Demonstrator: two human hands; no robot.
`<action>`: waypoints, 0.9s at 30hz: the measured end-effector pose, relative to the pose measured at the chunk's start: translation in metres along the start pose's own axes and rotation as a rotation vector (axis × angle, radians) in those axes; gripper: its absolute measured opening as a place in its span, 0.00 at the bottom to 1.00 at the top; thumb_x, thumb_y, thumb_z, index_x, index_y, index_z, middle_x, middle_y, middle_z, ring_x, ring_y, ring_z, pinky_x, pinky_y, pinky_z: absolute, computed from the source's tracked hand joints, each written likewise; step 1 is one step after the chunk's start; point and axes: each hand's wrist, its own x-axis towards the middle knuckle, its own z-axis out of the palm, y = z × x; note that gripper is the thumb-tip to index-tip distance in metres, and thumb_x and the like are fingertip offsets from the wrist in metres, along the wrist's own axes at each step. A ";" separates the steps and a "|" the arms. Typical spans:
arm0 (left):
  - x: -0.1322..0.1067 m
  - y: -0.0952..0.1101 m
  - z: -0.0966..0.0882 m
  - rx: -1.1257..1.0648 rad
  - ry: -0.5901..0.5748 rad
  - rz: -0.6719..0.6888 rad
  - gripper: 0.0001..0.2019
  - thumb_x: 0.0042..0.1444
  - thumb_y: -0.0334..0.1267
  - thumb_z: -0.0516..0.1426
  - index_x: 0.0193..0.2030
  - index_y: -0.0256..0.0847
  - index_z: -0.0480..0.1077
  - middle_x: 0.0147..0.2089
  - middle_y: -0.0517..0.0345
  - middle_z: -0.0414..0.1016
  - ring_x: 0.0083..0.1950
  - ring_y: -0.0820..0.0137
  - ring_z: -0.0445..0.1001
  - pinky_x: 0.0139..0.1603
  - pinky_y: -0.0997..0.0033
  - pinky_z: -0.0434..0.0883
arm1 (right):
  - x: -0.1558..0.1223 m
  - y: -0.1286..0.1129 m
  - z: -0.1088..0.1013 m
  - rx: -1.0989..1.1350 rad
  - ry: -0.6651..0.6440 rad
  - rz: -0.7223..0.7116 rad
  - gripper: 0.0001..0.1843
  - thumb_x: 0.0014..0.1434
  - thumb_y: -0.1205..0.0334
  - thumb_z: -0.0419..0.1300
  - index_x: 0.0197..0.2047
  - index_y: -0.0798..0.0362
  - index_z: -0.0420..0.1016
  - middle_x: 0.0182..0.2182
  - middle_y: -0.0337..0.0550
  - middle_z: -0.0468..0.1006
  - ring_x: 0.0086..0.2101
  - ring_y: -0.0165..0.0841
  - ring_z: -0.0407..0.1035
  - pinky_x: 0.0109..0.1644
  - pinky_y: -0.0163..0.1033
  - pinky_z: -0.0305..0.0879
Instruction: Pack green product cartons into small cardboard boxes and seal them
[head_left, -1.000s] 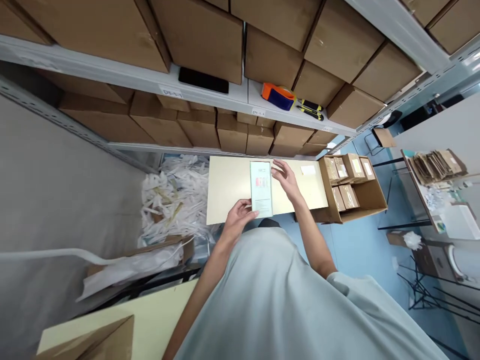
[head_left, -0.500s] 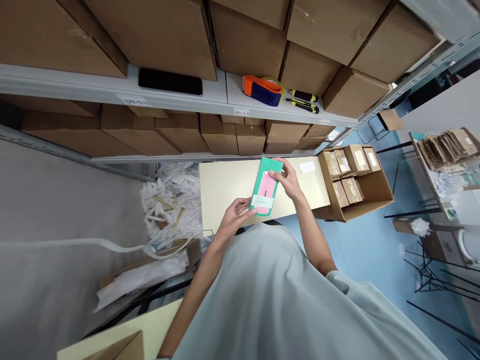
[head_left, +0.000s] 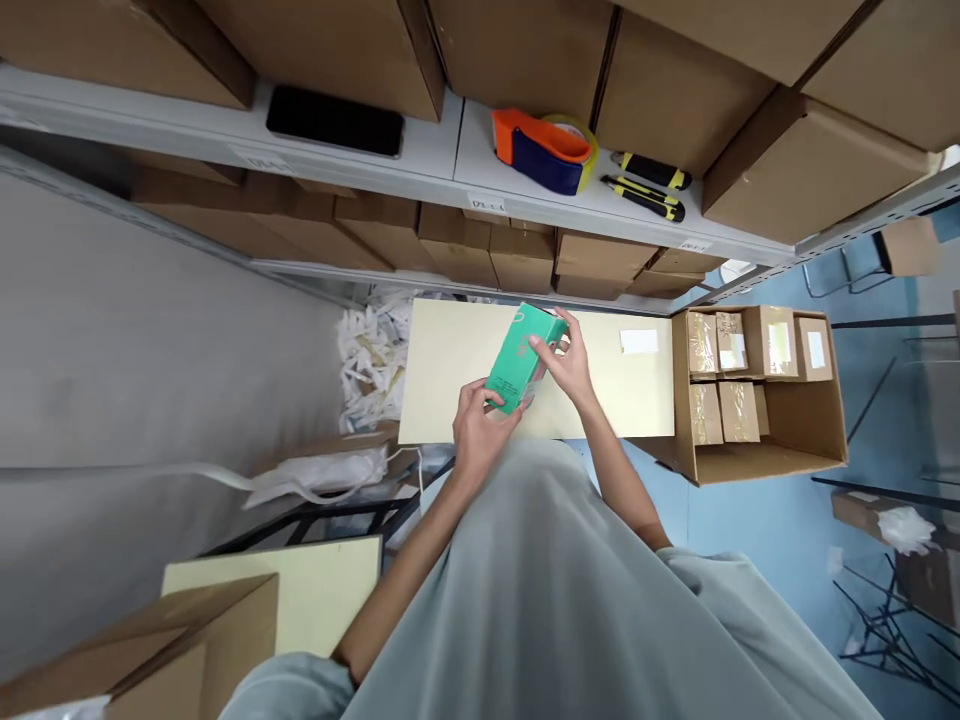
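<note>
A flat green package (head_left: 517, 355) is held between both hands above a cream table (head_left: 450, 370). My left hand (head_left: 480, 430) grips its near end, fingers wrapped round it. At the far end, my right hand (head_left: 568, 360) pinches the package's top corner. The package is tilted, with its green side facing up. A small white label (head_left: 639, 342) lies on the table to the right of the hands.
An open cardboard box (head_left: 757, 395) with several small wrapped boxes stands right of the table. A heap of white paper strips (head_left: 373, 355) lies to the left. The shelf above carries a black phone (head_left: 335, 120), an orange tape dispenser (head_left: 541, 150), two yellow-black cutters (head_left: 645, 185) and brown cartons.
The package was turned from its pale printed face, through a pink-and-green face, to a plain green side. Both hands stayed on it and drew it slightly nearer.
</note>
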 end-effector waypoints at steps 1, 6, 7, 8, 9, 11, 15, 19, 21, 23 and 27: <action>0.000 0.001 0.003 -0.045 -0.008 -0.028 0.25 0.49 0.56 0.78 0.39 0.47 0.71 0.62 0.46 0.79 0.63 0.54 0.82 0.59 0.51 0.86 | 0.003 0.005 -0.003 0.006 0.007 0.003 0.50 0.64 0.24 0.73 0.78 0.39 0.68 0.68 0.53 0.79 0.56 0.45 0.82 0.58 0.49 0.85; 0.003 -0.002 0.006 -0.341 -0.192 -0.337 0.35 0.42 0.61 0.81 0.36 0.48 0.63 0.49 0.53 0.83 0.53 0.58 0.83 0.53 0.59 0.83 | 0.021 0.023 -0.023 0.131 -0.145 0.031 0.43 0.63 0.25 0.73 0.70 0.41 0.71 0.63 0.51 0.82 0.58 0.46 0.81 0.57 0.50 0.87; 0.003 -0.003 0.007 -0.354 -0.246 -0.390 0.36 0.41 0.61 0.81 0.35 0.47 0.62 0.43 0.57 0.81 0.48 0.60 0.82 0.50 0.60 0.82 | 0.023 0.024 -0.027 0.151 -0.180 0.034 0.43 0.63 0.25 0.73 0.70 0.41 0.72 0.62 0.50 0.83 0.58 0.47 0.81 0.57 0.51 0.87; 0.003 -0.003 0.008 -0.356 -0.288 -0.428 0.36 0.40 0.61 0.82 0.33 0.47 0.62 0.38 0.60 0.77 0.44 0.62 0.80 0.48 0.62 0.81 | 0.025 0.025 -0.030 0.162 -0.207 0.032 0.43 0.63 0.26 0.73 0.70 0.41 0.72 0.62 0.50 0.84 0.58 0.47 0.80 0.59 0.52 0.87; 0.003 -0.003 0.010 -0.352 -0.311 -0.446 0.36 0.39 0.62 0.82 0.33 0.47 0.61 0.35 0.63 0.73 0.41 0.64 0.78 0.46 0.62 0.80 | 0.025 0.024 -0.032 0.164 -0.225 0.025 0.43 0.62 0.26 0.73 0.70 0.41 0.73 0.62 0.50 0.84 0.59 0.47 0.80 0.61 0.53 0.86; 0.004 -0.003 0.014 -0.331 -0.305 -0.415 0.36 0.40 0.61 0.81 0.31 0.48 0.61 0.33 0.63 0.71 0.40 0.64 0.77 0.47 0.61 0.80 | 0.024 0.022 -0.033 0.150 -0.227 0.012 0.45 0.63 0.26 0.73 0.73 0.40 0.73 0.65 0.50 0.83 0.61 0.48 0.79 0.66 0.54 0.85; 0.008 0.000 0.019 -0.180 -0.195 -0.274 0.31 0.44 0.59 0.79 0.32 0.48 0.62 0.40 0.58 0.75 0.45 0.61 0.79 0.49 0.60 0.80 | 0.013 0.015 -0.022 0.113 -0.151 0.041 0.54 0.65 0.25 0.72 0.84 0.39 0.64 0.71 0.52 0.79 0.62 0.47 0.80 0.65 0.55 0.86; 0.009 0.004 0.018 0.055 -0.075 -0.064 0.24 0.48 0.55 0.76 0.37 0.47 0.68 0.59 0.49 0.81 0.56 0.57 0.81 0.55 0.58 0.81 | -0.002 0.007 -0.007 0.030 0.023 0.029 0.60 0.62 0.25 0.76 0.87 0.38 0.59 0.77 0.55 0.73 0.61 0.46 0.82 0.64 0.52 0.86; 0.008 0.004 0.013 -0.008 -0.101 -0.049 0.24 0.50 0.54 0.76 0.42 0.48 0.69 0.65 0.47 0.81 0.62 0.55 0.83 0.60 0.56 0.82 | -0.007 0.002 -0.005 -0.007 0.091 0.008 0.58 0.63 0.24 0.75 0.85 0.39 0.62 0.77 0.55 0.74 0.60 0.45 0.83 0.67 0.53 0.85; 0.009 0.002 0.004 -0.164 -0.146 -0.124 0.30 0.49 0.56 0.77 0.48 0.48 0.69 0.65 0.45 0.83 0.66 0.53 0.84 0.62 0.54 0.83 | -0.009 -0.002 -0.006 0.002 0.081 -0.005 0.56 0.63 0.24 0.74 0.83 0.41 0.65 0.73 0.54 0.77 0.58 0.45 0.83 0.68 0.53 0.84; 0.020 -0.007 -0.022 -0.348 -0.358 -0.362 0.43 0.40 0.60 0.82 0.60 0.46 0.75 0.63 0.42 0.87 0.67 0.47 0.86 0.65 0.48 0.85 | -0.011 -0.010 -0.007 0.041 -0.050 0.007 0.54 0.63 0.22 0.71 0.82 0.42 0.67 0.65 0.52 0.84 0.57 0.46 0.83 0.66 0.52 0.84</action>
